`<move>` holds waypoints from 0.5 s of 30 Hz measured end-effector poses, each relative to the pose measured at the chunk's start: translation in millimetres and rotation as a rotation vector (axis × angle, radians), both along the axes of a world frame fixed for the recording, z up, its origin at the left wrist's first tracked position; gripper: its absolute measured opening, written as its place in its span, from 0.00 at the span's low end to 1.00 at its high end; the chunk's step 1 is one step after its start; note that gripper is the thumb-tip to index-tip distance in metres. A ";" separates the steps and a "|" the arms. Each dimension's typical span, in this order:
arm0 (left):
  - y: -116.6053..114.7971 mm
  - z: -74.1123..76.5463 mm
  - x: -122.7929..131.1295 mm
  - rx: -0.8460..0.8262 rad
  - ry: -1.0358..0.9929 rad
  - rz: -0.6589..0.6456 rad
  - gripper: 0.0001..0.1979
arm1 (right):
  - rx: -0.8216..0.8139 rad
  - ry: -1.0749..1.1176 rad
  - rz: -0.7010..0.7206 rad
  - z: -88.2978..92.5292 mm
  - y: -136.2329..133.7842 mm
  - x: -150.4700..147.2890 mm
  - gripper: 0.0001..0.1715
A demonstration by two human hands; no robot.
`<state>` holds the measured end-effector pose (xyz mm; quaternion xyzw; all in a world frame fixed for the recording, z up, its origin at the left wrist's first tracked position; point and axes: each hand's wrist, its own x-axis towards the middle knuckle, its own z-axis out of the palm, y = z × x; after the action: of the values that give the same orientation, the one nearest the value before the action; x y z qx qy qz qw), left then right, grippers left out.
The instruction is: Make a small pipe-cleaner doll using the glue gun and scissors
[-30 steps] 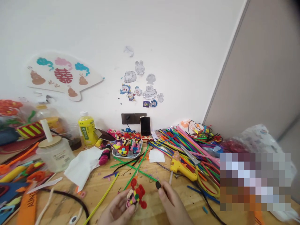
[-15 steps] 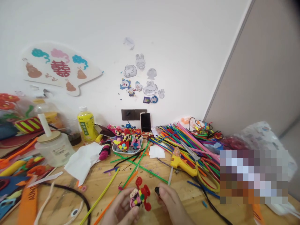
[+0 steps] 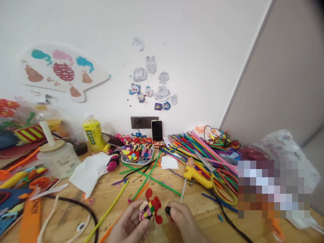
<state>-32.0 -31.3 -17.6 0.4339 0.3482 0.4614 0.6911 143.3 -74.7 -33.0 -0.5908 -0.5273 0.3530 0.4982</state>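
Note:
At the bottom centre, my left hand (image 3: 131, 221) grips a small pipe-cleaner figure (image 3: 146, 210) with a pale head, a pink and black body and red curled loops on its right side. My right hand (image 3: 181, 219), just to the right, pinches a small black piece (image 3: 167, 210) between thumb and finger. A narrow gap separates the black piece from the red loops. Beyond my hands, a white tray (image 3: 138, 163) holds several similar colourful figures. A yellow glue gun (image 3: 198, 177) lies to the right, its pale stick pointing towards me.
Many coloured pipe cleaners (image 3: 187, 145) and scissors (image 3: 224, 194) lie at right. White tissue (image 3: 89, 172), a glass jar (image 3: 59, 160) and a yellow bottle (image 3: 93, 133) stand or lie left. A phone (image 3: 157, 131) leans against the wall. A black cable (image 3: 231, 224) runs at lower right.
My right hand and the black piece have shifted slightly left. The figure in my left hand has moved slightly up and turned a little. The whole view has shifted slightly.

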 end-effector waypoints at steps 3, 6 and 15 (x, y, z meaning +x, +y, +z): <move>-0.4 -0.9 -0.2 -0.003 -0.009 -0.018 0.18 | -0.005 0.007 0.000 -1.4 -0.7 -0.8 0.26; -1.3 0.0 0.8 -0.007 -0.013 -0.005 0.19 | -0.012 0.011 0.008 0.7 -1.2 -0.9 0.26; -0.6 0.5 -0.6 -0.023 -0.043 -0.034 0.17 | 0.026 -0.194 0.094 12.4 2.2 -0.9 0.29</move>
<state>-32.6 -31.9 -17.0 0.4218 0.3309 0.4549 0.7111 142.3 -72.5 -20.6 -0.5904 -0.6048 0.3101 0.4353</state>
